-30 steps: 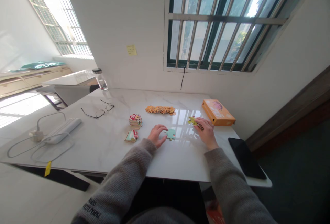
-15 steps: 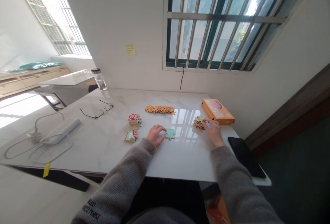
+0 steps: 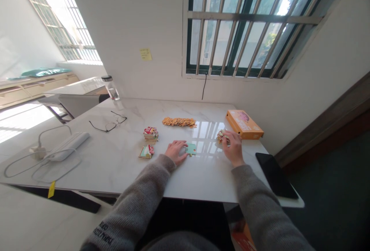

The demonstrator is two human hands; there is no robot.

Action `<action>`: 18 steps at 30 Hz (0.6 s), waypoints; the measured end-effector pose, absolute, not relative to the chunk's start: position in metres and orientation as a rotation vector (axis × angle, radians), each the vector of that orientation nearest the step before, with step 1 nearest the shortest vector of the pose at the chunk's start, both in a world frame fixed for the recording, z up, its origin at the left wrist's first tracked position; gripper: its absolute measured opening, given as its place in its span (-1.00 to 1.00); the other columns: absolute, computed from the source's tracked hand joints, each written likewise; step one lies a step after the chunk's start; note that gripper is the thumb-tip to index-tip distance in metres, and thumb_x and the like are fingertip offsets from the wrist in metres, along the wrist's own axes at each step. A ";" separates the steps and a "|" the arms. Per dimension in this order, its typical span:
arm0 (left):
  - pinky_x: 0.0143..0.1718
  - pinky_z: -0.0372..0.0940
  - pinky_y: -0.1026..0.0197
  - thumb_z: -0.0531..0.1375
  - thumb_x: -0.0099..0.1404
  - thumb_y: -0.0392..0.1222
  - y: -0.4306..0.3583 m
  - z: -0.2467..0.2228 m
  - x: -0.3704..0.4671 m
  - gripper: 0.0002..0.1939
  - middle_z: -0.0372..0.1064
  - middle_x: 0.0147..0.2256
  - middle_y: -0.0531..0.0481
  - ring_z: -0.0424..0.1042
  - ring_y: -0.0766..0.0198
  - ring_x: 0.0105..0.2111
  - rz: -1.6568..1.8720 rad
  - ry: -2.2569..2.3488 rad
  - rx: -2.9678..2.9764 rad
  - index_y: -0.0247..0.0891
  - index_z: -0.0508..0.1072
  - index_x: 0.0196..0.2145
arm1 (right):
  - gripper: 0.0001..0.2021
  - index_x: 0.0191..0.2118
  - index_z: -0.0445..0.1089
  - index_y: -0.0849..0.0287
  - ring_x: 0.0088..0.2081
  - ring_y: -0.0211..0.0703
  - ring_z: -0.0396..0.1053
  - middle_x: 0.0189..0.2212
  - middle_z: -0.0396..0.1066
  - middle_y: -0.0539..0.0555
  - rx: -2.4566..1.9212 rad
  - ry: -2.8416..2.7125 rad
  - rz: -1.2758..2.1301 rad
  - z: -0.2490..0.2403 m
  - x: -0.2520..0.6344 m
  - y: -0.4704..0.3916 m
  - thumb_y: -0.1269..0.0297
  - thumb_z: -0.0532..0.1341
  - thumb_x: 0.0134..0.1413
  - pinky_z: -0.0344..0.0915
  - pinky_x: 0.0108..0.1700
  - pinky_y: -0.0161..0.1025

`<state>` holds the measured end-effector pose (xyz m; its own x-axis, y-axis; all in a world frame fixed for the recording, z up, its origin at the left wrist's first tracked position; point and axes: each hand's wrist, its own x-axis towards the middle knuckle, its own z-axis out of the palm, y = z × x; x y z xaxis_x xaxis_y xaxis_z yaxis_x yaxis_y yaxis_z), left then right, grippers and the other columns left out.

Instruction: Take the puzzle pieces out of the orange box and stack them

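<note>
From the head camera I see both hands low over the white table (image 3: 202,181). The left hand (image 3: 175,152) is at the left edge of the green piece (image 3: 191,149), its fingers loosely curved and a narrow gap showing between thumb and fingertips. That piece lies flat between the 2 hands, much closer to the left, with a tab on its near edge.

My view has the right hand (image 3: 233,149) reaching to the small pile (image 3: 221,136) of puzzle pieces, fingers bent down against its right side. The fingers hide the contact, so I cannot tell if they pinch a piece.

Beyond the hands, and between them from side to side, I have the orange row (image 3: 179,122) of overlapping pieces. Left of the left hand are 2 stacks: the tall stack (image 3: 150,136) farther out and the low stack (image 3: 146,152) nearer, their top pieces showing red and green.

Just past the right hand sits the orange box (image 3: 245,125); to that hand's right, the black phone (image 3: 276,176) lies near the table's edge. Well to the left of the left hand I make out the glasses (image 3: 121,120), the power strip (image 3: 71,147) and, farthest off, the clear bottle (image 3: 111,90).
</note>
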<state>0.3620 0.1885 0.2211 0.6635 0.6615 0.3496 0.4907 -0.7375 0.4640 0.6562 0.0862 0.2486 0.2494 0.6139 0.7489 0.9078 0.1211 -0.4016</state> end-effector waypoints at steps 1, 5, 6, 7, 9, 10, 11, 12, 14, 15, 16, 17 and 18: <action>0.04 0.19 -0.10 0.29 0.16 -0.15 0.188 0.222 0.363 -0.64 0.39 0.11 -0.08 0.29 -0.05 0.08 0.718 0.917 2.550 -0.12 0.43 -0.06 | -0.74 -0.08 0.46 0.09 0.06 0.11 0.29 -0.09 0.44 0.17 -1.560 -1.530 -0.355 0.250 0.643 0.087 0.32 0.06 0.24 0.12 0.19 0.12; 0.02 0.18 -0.05 0.32 0.14 -0.13 0.187 0.223 0.364 -0.54 0.43 0.04 -0.08 0.31 -0.02 0.02 0.730 0.930 2.532 -0.11 0.40 0.01 | -0.71 -0.03 0.44 0.07 -0.04 0.08 0.31 -0.15 0.43 0.16 -1.465 -1.887 -0.113 0.249 0.590 0.090 0.40 0.08 0.22 0.22 0.07 0.06; 0.02 0.18 -0.04 0.33 0.14 -0.12 0.186 0.224 0.364 -0.54 0.44 0.03 -0.07 0.31 -0.02 0.00 0.725 0.935 2.535 -0.11 0.40 0.01 | -0.72 -0.01 0.43 0.07 -0.04 0.07 0.31 -0.14 0.43 0.16 -1.438 -1.959 -0.063 0.248 0.580 0.091 0.40 0.09 0.22 0.24 0.05 0.04; 0.01 0.18 -0.04 0.33 0.15 -0.12 0.186 0.224 0.364 -0.56 0.45 0.01 -0.06 0.31 -0.02 -0.01 0.718 0.939 2.542 -0.11 0.41 -0.01 | -0.73 -0.01 0.43 0.07 -0.02 0.07 0.30 -0.11 0.42 0.16 -1.418 -2.007 -0.022 0.247 0.572 0.091 0.39 0.10 0.23 0.24 0.05 0.03; 0.00 0.17 -0.04 0.32 0.17 -0.11 0.186 0.224 0.365 -0.63 0.46 -0.02 -0.05 0.31 -0.01 -0.03 0.711 0.943 2.557 -0.11 0.43 -0.05 | -0.75 0.00 0.42 0.06 0.01 0.06 0.29 -0.06 0.40 0.16 -1.407 -2.052 0.031 0.245 0.562 0.093 0.35 0.15 0.23 0.25 0.06 0.03; -0.01 0.17 -0.03 0.31 0.18 -0.11 0.187 0.224 0.365 -0.65 0.46 -0.04 -0.04 0.32 0.00 -0.03 0.713 0.945 2.561 -0.11 0.43 -0.06 | -0.76 0.00 0.42 0.05 0.01 0.06 0.28 -0.04 0.39 0.16 -1.412 -2.063 0.049 0.244 0.560 0.093 0.32 0.18 0.22 0.24 0.06 0.04; -0.01 0.17 -0.02 0.30 0.19 -0.12 0.187 0.223 0.365 -0.67 0.47 -0.06 -0.04 0.32 0.01 -0.04 0.718 0.947 2.561 -0.11 0.44 -0.07 | -0.77 -0.02 0.43 0.04 0.01 0.05 0.28 -0.03 0.39 0.16 -1.421 -2.071 0.063 0.242 0.559 0.094 0.30 0.20 0.22 0.24 0.06 0.04; -0.02 0.18 -0.01 0.30 0.19 -0.13 0.188 0.223 0.365 -0.68 0.47 -0.07 -0.04 0.32 0.02 -0.05 0.721 0.949 2.559 -0.11 0.44 -0.07 | -0.79 -0.03 0.44 0.02 0.01 0.05 0.29 -0.03 0.39 0.15 -1.431 -2.079 0.075 0.241 0.559 0.095 0.27 0.22 0.22 0.24 0.05 0.04; -0.02 0.18 0.01 0.30 0.19 -0.14 0.188 0.222 0.365 -0.69 0.47 -0.09 -0.04 0.33 0.03 -0.05 0.722 0.956 2.556 -0.11 0.45 -0.08 | -0.82 -0.08 0.45 0.00 0.00 0.04 0.30 -0.04 0.40 0.13 -1.446 -2.087 0.095 0.239 0.561 0.097 0.25 0.24 0.21 0.24 0.03 0.03; -0.03 0.19 0.01 0.29 0.20 -0.15 0.189 0.222 0.365 -0.69 0.47 -0.10 -0.04 0.33 0.04 -0.06 0.723 0.955 2.556 -0.12 0.45 -0.09 | -0.83 -0.08 0.46 -0.01 -0.02 0.03 0.30 -0.06 0.40 0.12 -1.449 -2.083 0.107 0.237 0.563 0.098 0.25 0.25 0.20 0.25 0.02 0.02; -0.03 0.19 0.01 0.29 0.20 -0.16 0.189 0.222 0.365 -0.70 0.47 -0.12 -0.04 0.34 0.04 -0.07 0.726 0.950 2.558 -0.13 0.46 -0.09 | -0.82 -0.08 0.45 -0.01 -0.03 0.02 0.30 -0.07 0.40 0.11 -1.448 -2.075 0.124 0.236 0.564 0.099 0.26 0.26 0.19 0.25 0.02 0.02; -0.04 0.20 0.01 0.29 0.20 -0.18 0.189 0.221 0.365 -0.71 0.48 -0.14 -0.04 0.34 0.05 -0.08 0.731 0.937 2.561 -0.13 0.46 -0.09 | -0.79 -0.06 0.45 0.00 -0.04 0.01 0.30 -0.08 0.41 0.11 -1.447 -2.064 0.143 0.235 0.565 0.100 0.27 0.26 0.18 0.25 0.02 0.01; -0.05 0.20 0.01 0.28 0.20 -0.20 0.190 0.221 0.365 -0.71 0.49 -0.16 -0.04 0.35 0.05 -0.10 0.734 0.918 2.566 -0.14 0.46 -0.09 | -0.76 -0.03 0.44 0.00 -0.05 0.01 0.30 -0.09 0.41 0.10 -1.446 -2.053 0.162 0.235 0.566 0.101 0.29 0.27 0.17 0.25 0.02 0.01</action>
<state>0.3654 0.1895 0.2211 0.6619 0.6581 0.3589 0.4946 -0.7432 0.4506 0.5656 0.1014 0.2345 -0.2133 0.8865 0.4106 0.8112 0.3950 -0.4313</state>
